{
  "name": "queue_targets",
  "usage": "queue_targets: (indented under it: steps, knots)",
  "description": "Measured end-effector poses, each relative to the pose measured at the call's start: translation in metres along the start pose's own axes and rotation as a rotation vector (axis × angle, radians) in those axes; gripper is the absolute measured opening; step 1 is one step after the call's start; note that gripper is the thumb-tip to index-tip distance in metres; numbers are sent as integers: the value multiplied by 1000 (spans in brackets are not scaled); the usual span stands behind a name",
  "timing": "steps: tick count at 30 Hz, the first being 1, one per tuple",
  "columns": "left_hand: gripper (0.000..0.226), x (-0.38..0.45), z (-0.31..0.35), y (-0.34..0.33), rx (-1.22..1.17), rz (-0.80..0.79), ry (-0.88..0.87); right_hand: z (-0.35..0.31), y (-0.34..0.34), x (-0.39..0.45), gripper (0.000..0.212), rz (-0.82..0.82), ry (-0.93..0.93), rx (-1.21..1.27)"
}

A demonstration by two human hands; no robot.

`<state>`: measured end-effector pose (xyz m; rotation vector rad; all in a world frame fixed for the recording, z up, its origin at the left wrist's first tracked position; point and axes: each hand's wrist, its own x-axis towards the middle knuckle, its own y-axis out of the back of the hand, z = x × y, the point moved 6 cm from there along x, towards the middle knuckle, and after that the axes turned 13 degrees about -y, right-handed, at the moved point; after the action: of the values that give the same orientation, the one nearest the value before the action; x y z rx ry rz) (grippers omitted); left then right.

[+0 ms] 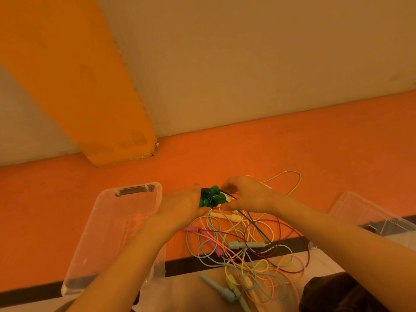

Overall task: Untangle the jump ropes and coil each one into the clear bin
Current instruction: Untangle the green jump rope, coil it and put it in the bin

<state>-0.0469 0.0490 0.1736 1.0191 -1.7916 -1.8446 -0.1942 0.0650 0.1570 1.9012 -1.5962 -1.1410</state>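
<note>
Both hands grip the green jump rope point(210, 197): left hand point(182, 207) clasps its handles, right hand point(245, 195) pinches cord. Clear bin point(108, 224) at nine o'clock. No writing legible.

Second clear bin point(369, 212) cut by the right edge; green handles point(210, 197) half hidden (behind fingers)

Person, head view: two bare forearms, no sleeves showing behind the wrists; left hand point(180, 207) and right hand point(247, 195) bare, no rings, watch or bands at fingers or wrists; dark brown garment point(333, 293) well behind the right fingers, at lower right edge.
</note>
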Motion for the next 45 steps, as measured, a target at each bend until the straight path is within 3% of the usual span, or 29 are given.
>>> queue_targets:
  steps: [4, 9, 19, 25, 30, 36, 45]
  knots:
    - [47, -1, 1, 1, -31, 18, -2, -6, 2, -4, 33, 72, 46, -103]
    - [47, -1, -1, 0, -46, 29, 2, -11, -9, -13, 12, -161, -49, 377]
    - [42, 2, -16, -3, -342, 53, 108, -30, -9, -20, 27, -68, -71, 479]
    - [44, 4, -42, -7, -580, 134, 245, -26, -15, -23, 24, -161, -120, 730]
    - [41, 0, -50, -4, -719, 147, 289, -21, -23, -23, 22, -292, -124, 787]
    - [38, -6, -56, 0, -908, 165, 293, -11, -27, -25, 20, -384, -88, 653]
    - [44, -10, -50, 4, -1127, 161, 237, -17, -32, -29, 28, -266, 23, 292]
